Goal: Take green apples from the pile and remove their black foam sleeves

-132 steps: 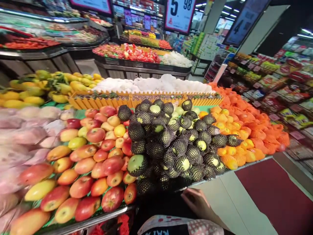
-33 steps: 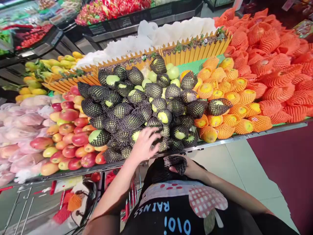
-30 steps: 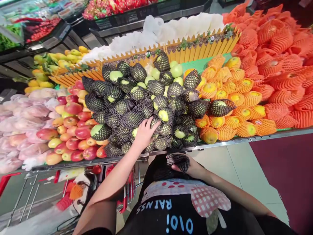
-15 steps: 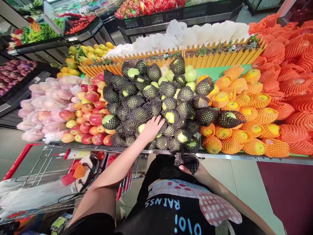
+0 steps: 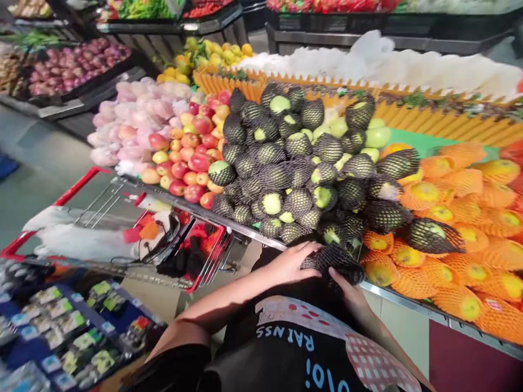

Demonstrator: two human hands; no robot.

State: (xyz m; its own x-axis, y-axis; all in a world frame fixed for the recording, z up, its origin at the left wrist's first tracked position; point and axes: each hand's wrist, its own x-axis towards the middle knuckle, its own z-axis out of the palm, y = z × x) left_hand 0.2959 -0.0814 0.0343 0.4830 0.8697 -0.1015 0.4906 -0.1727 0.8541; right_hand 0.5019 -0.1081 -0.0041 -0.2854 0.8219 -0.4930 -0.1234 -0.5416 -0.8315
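Observation:
At the front edge of the display, my left hand [image 5: 292,265] and my right hand [image 5: 349,291] meet at dark foam fruit netting [image 5: 337,258]. My right thumb presses on its near side, and the fingers beneath are hidden. The fingers of my left hand are curled against the netting's left end. Whether a fruit sits inside this netting cannot be made out. Just beyond lies a heap of green apples in black foam nets [image 5: 272,152], with a few bare green apples [image 5: 376,133] at its back.
Red apples [image 5: 200,161] and pale wrapped fruit [image 5: 139,109] lie to the left, orange-netted fruit [image 5: 461,261] to the right. A yellow picket fence [image 5: 441,117] borders the back. A shopping cart with a red handle [image 5: 77,185] stands at left, beside a blue-based stand of small packs [image 5: 61,326].
My left hand has drawn back from the apple heap to the netting at my right hand. The view has swung left, showing more of the cart and the small packs.

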